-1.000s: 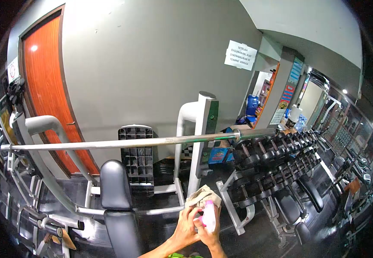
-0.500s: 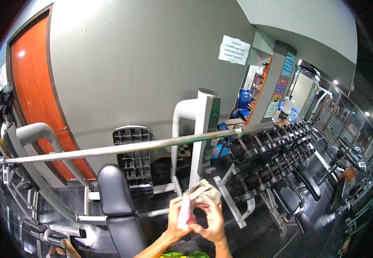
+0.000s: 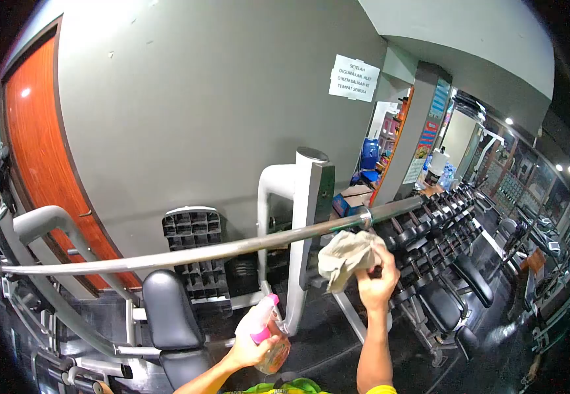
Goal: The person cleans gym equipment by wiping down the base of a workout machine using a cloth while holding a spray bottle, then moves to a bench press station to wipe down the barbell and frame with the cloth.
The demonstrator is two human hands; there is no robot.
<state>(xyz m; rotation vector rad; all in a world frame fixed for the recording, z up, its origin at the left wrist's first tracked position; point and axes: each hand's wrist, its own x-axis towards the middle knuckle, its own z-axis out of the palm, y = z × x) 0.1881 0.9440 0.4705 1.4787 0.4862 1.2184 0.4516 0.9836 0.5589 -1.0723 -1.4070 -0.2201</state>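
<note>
My left hand (image 3: 251, 347) is wrapped round a spray bottle (image 3: 273, 354) with a pink and white trigger head, low in the middle of the head view. Crumpled in my right hand (image 3: 378, 282) is a pale beige cloth (image 3: 350, 257), raised just below the right part of a long metal barbell (image 3: 186, 255). Whether the cloth touches the bar I cannot tell. The barbell runs across the view, past a grey upright post (image 3: 306, 217), with a collar (image 3: 365, 218) near its right end.
A black padded bench (image 3: 172, 308) stands below the bar at the left. Dumbbell racks (image 3: 429, 230) extend along the right, with more benches (image 3: 442, 303) in front. An orange door (image 3: 48, 157) and a grey wall with a paper sign (image 3: 354, 77) are behind.
My hands have moved apart. The right one has carried the cloth up and right towards the bar; the left has shifted left with the spray bottle. The view has tilted slightly.
</note>
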